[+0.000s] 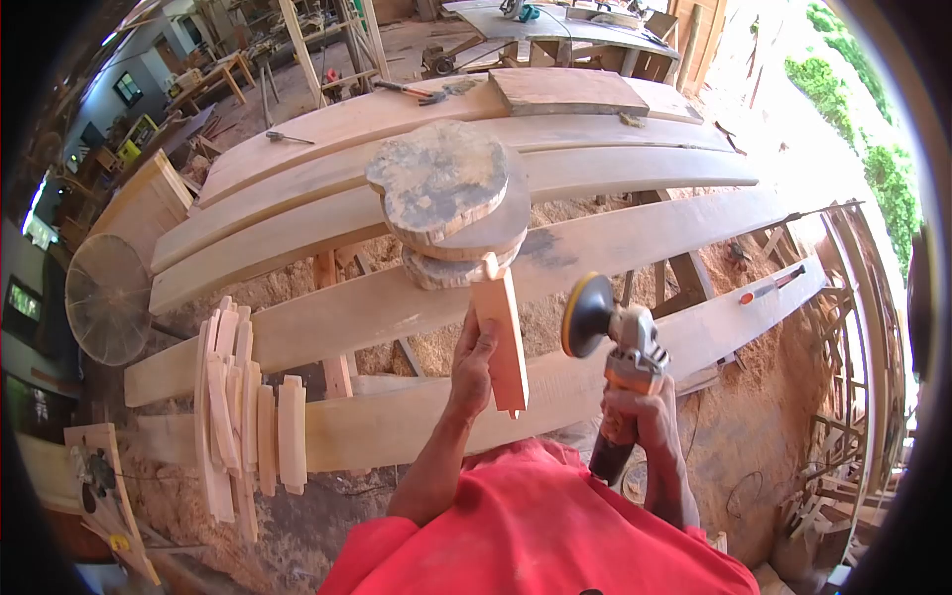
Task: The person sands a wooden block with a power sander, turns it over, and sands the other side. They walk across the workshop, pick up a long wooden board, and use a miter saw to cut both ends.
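My left hand [476,365] is closed around a squared wooden piece [504,342] with a narrow tenon at each end, held upright in front of my chest. In my right hand [638,412] is an angle grinder [635,347], gripped by its body, with a round sanding pad [589,315] facing left toward the wood. Pad and wooden piece are apart. Whether the pad is spinning cannot be told. Just beyond the wooden piece, a stack of round wood slabs [441,183] rests on the planks.
Long planks [397,315] lie across supports over sawdust. Several cut wooden pieces [233,397] are piled at left. A red-handled tool [764,288] lies on the near plank at right. Hammer-like tools [412,93] lie on the far plank. A saw table [565,30] stands behind.
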A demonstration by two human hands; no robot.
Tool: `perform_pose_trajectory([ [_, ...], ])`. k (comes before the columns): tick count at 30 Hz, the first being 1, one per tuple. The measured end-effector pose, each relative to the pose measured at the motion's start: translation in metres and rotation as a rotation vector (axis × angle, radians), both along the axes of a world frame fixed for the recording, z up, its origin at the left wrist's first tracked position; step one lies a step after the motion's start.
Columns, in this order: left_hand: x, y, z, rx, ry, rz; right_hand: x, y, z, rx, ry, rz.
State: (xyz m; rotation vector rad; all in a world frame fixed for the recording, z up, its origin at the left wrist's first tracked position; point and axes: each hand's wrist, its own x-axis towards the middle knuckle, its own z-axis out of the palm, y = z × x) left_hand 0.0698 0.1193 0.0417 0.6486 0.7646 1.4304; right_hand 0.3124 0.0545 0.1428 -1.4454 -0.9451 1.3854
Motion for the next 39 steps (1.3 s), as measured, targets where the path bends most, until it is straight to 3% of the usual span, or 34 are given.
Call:
perform_pose_trajectory([
  [3,0.001,-0.015,0.006,0.102,0.176,0.007,-0.02,0.008,0.01,0.031,0.001,0.031],
  [10,-0.009,-0.034,0.018,0.139,0.013,0.001,-0.045,-0.009,0.004,0.021,-0.071,0.111],
  [12,-0.013,-0.031,0.025,0.117,-0.137,0.023,-0.043,-0.022,-0.009,-0.029,-0.072,0.141],
  [15,-0.026,-0.02,0.029,0.093,-0.002,0.095,-0.044,-0.043,-0.016,-0.122,-0.078,0.174],
  [18,-0.029,-0.006,0.046,0.102,-0.077,0.173,-0.039,-0.067,-0.036,-0.209,-0.068,0.198],
  [21,-0.05,0.009,0.043,0.092,-0.095,0.257,-0.034,-0.085,-0.035,-0.188,-0.137,0.147],
  [23,-0.074,0.014,0.039,-0.017,-0.127,0.003,-0.03,-0.09,-0.022,-0.273,-0.119,0.099],
  [29,-0.063,0.007,0.023,-0.124,-0.359,0.042,-0.015,-0.083,-0.023,-0.077,-0.088,-0.09],
  [31,-0.063,0.002,0.01,-0.199,-0.321,-0.117,-0.02,-0.075,-0.02,-0.063,-0.073,-0.093],
  [33,-0.049,-0.002,-0.012,-0.073,0.087,0.1,-0.026,-0.067,-0.016,-0.003,-0.095,-0.088],
  [35,-0.04,-0.012,-0.001,-0.184,0.029,0.075,-0.039,-0.058,-0.005,0.024,-0.067,-0.069],
  [39,-0.043,-0.028,-0.002,-0.144,0.007,-0.107,-0.056,-0.042,0.008,0.074,-0.113,-0.037],
])
